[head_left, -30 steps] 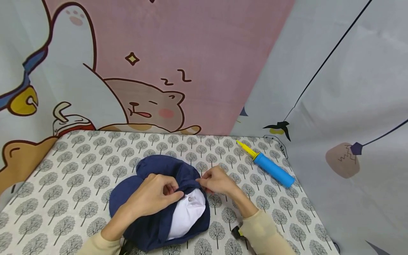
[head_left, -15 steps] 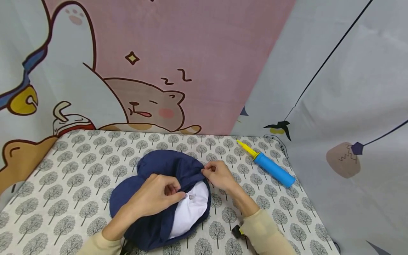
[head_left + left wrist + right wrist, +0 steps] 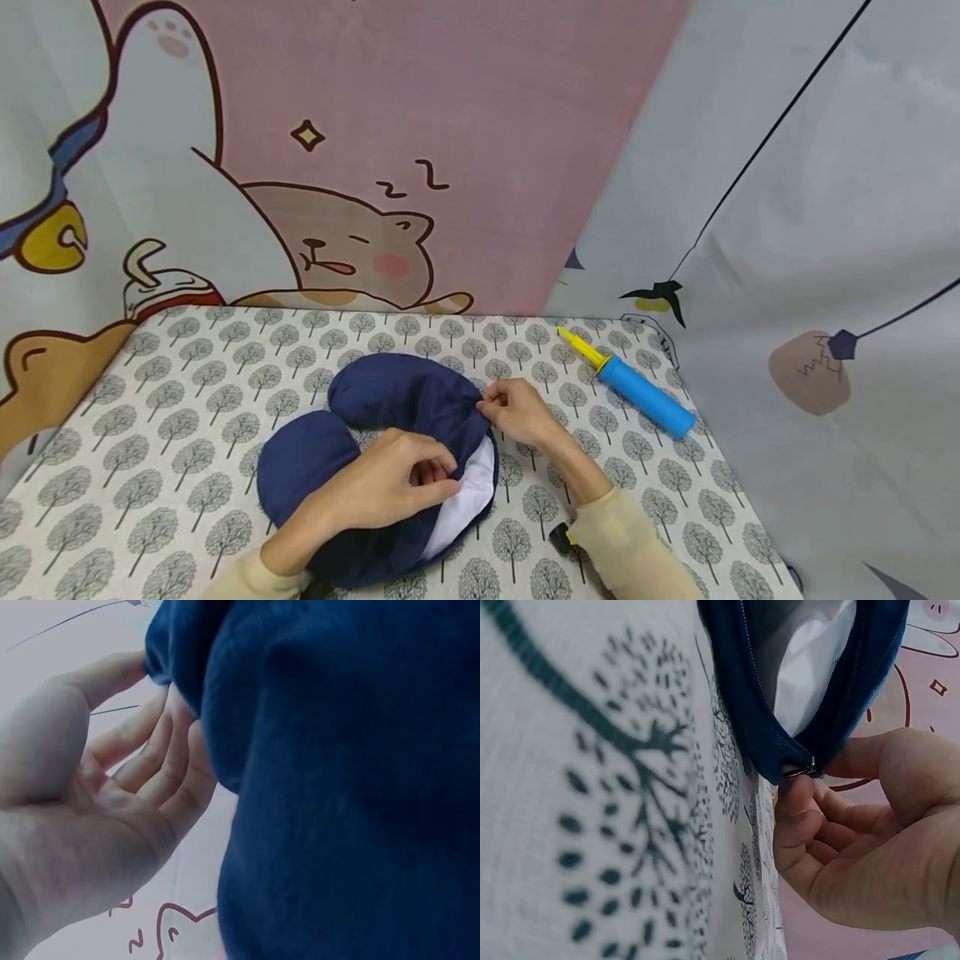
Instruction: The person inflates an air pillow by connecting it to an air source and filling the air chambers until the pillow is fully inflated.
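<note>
A navy U-shaped neck pillow (image 3: 382, 390) lies on the table, its cover unzipped along the outer curve. Through the gap shows a white inner bladder (image 3: 467, 497). My left hand (image 3: 386, 482) pinches the cover's edge between thumb and fingers, beside the bladder; in the left wrist view, blue fabric (image 3: 337, 787) hides those fingertips. At the far end of the opening, my right hand (image 3: 522, 412) pinches the cover's corner. The right wrist view shows a small metal zipper pull (image 3: 801, 769) at these fingertips, and the zipper teeth (image 3: 748, 637) stand apart.
A blue hand pump (image 3: 647, 396) with a yellow nozzle lies at the right on the tree-print tablecloth (image 3: 180, 425). Behind the table hangs a cartoon-print curtain (image 3: 480, 150), with a pale one at the right.
My left hand has moved right and slightly nearer, drawing the cover's edge over the bladder. The bladder's clear valve is now hidden. My right hand shifted a little farther away, then stayed.
</note>
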The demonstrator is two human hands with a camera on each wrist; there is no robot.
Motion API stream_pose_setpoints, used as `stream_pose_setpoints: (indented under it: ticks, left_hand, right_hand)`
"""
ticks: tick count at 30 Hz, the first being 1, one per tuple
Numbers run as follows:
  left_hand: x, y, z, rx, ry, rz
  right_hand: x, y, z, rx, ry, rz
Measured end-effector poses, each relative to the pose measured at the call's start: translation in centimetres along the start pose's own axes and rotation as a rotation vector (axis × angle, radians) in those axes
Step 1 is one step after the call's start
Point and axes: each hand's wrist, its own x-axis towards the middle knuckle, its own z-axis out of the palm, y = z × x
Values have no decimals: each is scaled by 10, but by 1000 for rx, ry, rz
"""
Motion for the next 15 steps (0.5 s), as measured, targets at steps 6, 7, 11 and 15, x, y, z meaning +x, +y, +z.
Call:
stream_pose_setpoints:
  ticks: [6,7,11,15]
  left_hand:
    - [2,1,7,9,-10,72]
    - [2,1,8,11,-6,73]
    - [3,4,16,8,-19,56]
    - [2,5,18,-16,-50,41]
  right_hand:
    - [0,1,-2,9,-18,-1]
    - [0,1,-2,11,-20,0]
    - [0,3,-3,18,-27,9]
    - [1,4,-2,9,-27,18]
